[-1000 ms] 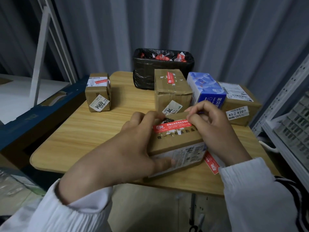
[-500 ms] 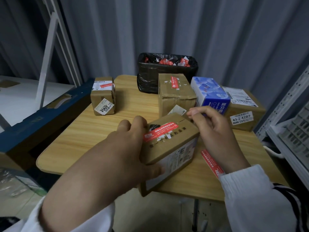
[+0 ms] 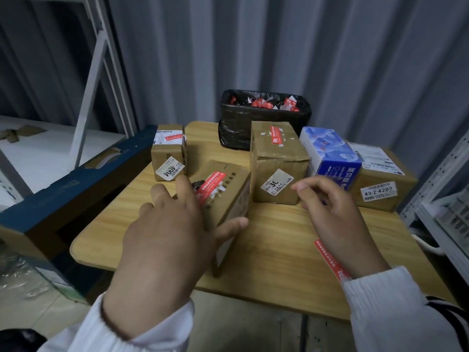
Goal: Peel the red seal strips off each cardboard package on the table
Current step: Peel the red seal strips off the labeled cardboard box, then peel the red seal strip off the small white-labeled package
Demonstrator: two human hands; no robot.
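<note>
Left hand (image 3: 162, 240) grips the small brown cardboard package (image 3: 223, 196): its fingers (image 3: 185, 189) spread over the top left edge, thumb pressed on the near side face. Package sits tilted on the light wooden counter (image 3: 274, 250). A red seal strip with white print (image 3: 210, 186) remains stuck across the package top, just beside the fingertips, its lower end torn to white scraps.

Right hand (image 3: 337, 219) hovers apart from that package, fingers loosely curled, tips nearly pinched, holding nothing visible. A loose red strip (image 3: 327, 257) lies flat on the counter under the right wrist.

Beyond the right fingertips: a taller brown cardboard box (image 3: 276, 161) with a red strip on top. Beyond the left fingertips: a small taped brown box (image 3: 168, 151), also bearing a red strip. Behind these, a black-bagged bin (image 3: 264, 115) holds crumpled red scraps.
</note>
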